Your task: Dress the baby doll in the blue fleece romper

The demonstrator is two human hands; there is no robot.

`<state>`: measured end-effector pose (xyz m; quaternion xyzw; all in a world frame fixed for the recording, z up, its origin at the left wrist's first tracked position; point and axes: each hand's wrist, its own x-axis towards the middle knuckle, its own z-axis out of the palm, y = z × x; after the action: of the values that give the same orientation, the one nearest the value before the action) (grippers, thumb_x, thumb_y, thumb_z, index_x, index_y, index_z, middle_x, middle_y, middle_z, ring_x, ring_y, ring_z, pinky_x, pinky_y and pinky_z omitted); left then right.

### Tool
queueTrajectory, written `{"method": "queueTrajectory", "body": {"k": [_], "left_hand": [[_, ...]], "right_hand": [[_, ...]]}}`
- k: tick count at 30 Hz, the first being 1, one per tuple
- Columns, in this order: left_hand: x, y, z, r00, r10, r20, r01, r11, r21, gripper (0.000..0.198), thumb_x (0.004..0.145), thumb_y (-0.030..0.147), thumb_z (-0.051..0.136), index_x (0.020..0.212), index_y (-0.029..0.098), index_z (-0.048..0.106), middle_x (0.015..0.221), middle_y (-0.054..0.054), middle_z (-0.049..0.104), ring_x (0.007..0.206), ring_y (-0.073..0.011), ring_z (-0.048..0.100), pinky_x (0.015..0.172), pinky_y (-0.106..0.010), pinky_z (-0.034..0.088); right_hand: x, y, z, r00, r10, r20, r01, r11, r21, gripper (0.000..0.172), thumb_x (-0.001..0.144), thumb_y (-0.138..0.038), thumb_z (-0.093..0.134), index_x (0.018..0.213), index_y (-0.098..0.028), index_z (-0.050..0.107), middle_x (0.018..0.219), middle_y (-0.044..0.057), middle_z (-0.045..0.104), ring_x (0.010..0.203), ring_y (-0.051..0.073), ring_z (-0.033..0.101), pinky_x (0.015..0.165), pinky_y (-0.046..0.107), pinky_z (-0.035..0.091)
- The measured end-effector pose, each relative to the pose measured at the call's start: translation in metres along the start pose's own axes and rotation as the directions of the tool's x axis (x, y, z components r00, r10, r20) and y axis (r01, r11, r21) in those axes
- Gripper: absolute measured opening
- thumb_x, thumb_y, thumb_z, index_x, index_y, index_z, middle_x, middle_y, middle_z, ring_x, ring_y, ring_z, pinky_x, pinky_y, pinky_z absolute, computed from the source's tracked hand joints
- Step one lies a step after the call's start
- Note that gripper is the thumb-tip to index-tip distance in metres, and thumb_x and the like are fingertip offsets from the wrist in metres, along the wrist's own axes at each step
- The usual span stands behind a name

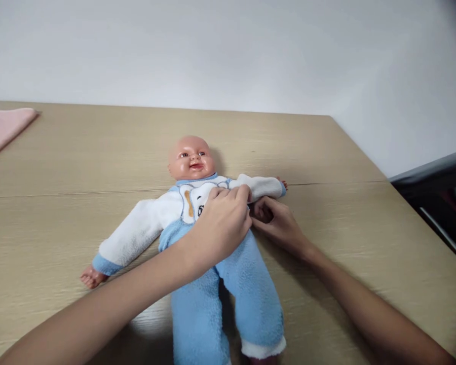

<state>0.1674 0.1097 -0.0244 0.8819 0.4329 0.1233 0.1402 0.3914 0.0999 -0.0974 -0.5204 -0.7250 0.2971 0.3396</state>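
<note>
A baby doll [192, 159] lies on its back on the wooden table, its head away from me and its arms spread. It wears a white fleece top [137, 230] with blue cuffs and a cartoon face on the chest, and light blue fleece trousers [195, 314] with white ankle cuffs. My left hand [228, 218] reaches across the doll's belly, fingers curled down on the clothes at its waist. At that same side, below the doll's outstretched arm, my right hand [275, 220] pinches the edge of the clothes. Both sets of fingertips are partly hidden.
A folded pink cloth [5, 129] lies at the far left of the table [79, 147]. Behind the table rises a pale wall [175, 50]. A dark chair-like object [437, 187] stands beyond the table's right edge.
</note>
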Motion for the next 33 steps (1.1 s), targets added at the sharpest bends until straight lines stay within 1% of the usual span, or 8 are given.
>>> {"method": "queueTrajectory", "body": {"k": [4, 7, 12, 16, 19, 23, 27, 33], "left_hand": [[0.001, 0.003, -0.006, 0.997, 0.012, -0.077, -0.008, 0.999, 0.047, 0.022, 0.107, 0.020, 0.063, 0.129, 0.015, 0.062, 0.135, -0.017, 0.067, 0.125, -0.0379, 0.060, 0.103, -0.052, 0.055], [0.012, 0.014, -0.014, 0.997, 0.052, -0.056, -0.043, 0.987, 0.152, 0.034, 0.109, 0.025, 0.064, 0.139, 0.010, 0.060, 0.145, -0.024, 0.063, 0.129, -0.0415, 0.059, 0.100, -0.054, 0.056], [0.063, 0.039, -0.018, 0.989, 0.016, 0.150, -0.053, 0.967, 0.248, 0.034, 0.109, 0.013, 0.056, 0.142, 0.005, 0.063, 0.140, -0.027, 0.071, 0.136, -0.0395, 0.063, 0.105, -0.050, 0.053], [0.098, 0.042, -0.002, 0.976, -0.038, 0.216, -0.010, 0.976, 0.216, 0.037, 0.105, 0.007, 0.061, 0.142, 0.002, 0.063, 0.139, -0.027, 0.075, 0.130, -0.0374, 0.071, 0.103, -0.047, 0.053], [0.104, 0.038, 0.009, 0.981, 0.006, 0.195, -0.042, 0.983, 0.181, 0.037, 0.103, 0.015, 0.071, 0.137, 0.002, 0.065, 0.137, -0.026, 0.075, 0.127, -0.0354, 0.073, 0.098, -0.043, 0.056], [0.100, 0.031, 0.006, 0.996, 0.073, 0.057, -0.079, 0.992, 0.099, 0.044, 0.110, 0.036, 0.067, 0.139, 0.005, 0.058, 0.137, -0.023, 0.073, 0.128, -0.0357, 0.070, 0.097, -0.045, 0.058], [0.099, 0.022, -0.013, 0.978, 0.130, -0.160, -0.162, 0.964, -0.210, 0.037, 0.106, 0.035, 0.071, 0.129, 0.011, 0.053, 0.126, -0.021, 0.075, 0.118, -0.0363, 0.072, 0.094, -0.045, 0.058], [0.096, 0.014, -0.034, 0.885, 0.170, -0.434, -0.449, 0.558, -0.697, 0.028, 0.104, 0.027, 0.064, 0.123, 0.022, 0.043, 0.112, -0.010, 0.069, 0.105, -0.0293, 0.073, 0.089, -0.042, 0.060]], "right_hand": [[0.006, 0.012, -0.020, 1.000, -0.023, 0.017, 0.022, 0.999, 0.027, 0.036, 0.094, -0.042, 0.086, 0.076, -0.024, 0.059, 0.064, -0.006, 0.052, 0.058, 0.014, 0.043, 0.058, 0.033, 0.033], [0.006, 0.017, -0.026, 0.969, 0.035, -0.244, 0.005, 0.987, 0.159, 0.038, 0.090, -0.034, 0.085, 0.069, -0.024, 0.056, 0.061, -0.007, 0.043, 0.057, 0.013, 0.037, 0.058, 0.032, 0.029], [0.009, 0.028, -0.028, 0.818, 0.152, -0.555, 0.063, 0.935, 0.348, 0.042, 0.092, -0.038, 0.078, 0.067, -0.025, 0.046, 0.061, -0.008, 0.037, 0.058, 0.013, 0.032, 0.056, 0.031, 0.025], [0.018, 0.034, -0.031, 0.769, 0.269, -0.580, 0.078, 0.861, 0.503, 0.049, 0.093, -0.041, 0.076, 0.066, -0.027, 0.038, 0.056, -0.010, 0.029, 0.050, 0.011, 0.024, 0.049, 0.030, 0.020], [0.022, 0.032, -0.031, 0.759, 0.318, -0.567, 0.080, 0.819, 0.568, 0.053, 0.090, -0.043, 0.080, 0.064, -0.026, 0.038, 0.055, -0.010, 0.029, 0.049, 0.010, 0.024, 0.047, 0.029, 0.021], [0.021, 0.027, -0.029, 0.732, 0.357, -0.581, 0.092, 0.792, 0.603, 0.050, 0.087, -0.044, 0.084, 0.065, -0.026, 0.043, 0.057, -0.009, 0.034, 0.052, 0.011, 0.027, 0.047, 0.029, 0.021], [0.020, 0.026, -0.028, 0.724, 0.391, -0.568, 0.084, 0.767, 0.636, 0.051, 0.088, -0.042, 0.086, 0.066, -0.028, 0.042, 0.059, -0.009, 0.030, 0.053, 0.012, 0.023, 0.048, 0.032, 0.018], [0.019, 0.030, -0.026, 0.760, 0.380, -0.527, 0.035, 0.787, 0.616, 0.049, 0.090, -0.044, 0.083, 0.071, -0.027, 0.041, 0.060, -0.010, 0.032, 0.054, 0.012, 0.023, 0.048, 0.031, 0.018]]}}
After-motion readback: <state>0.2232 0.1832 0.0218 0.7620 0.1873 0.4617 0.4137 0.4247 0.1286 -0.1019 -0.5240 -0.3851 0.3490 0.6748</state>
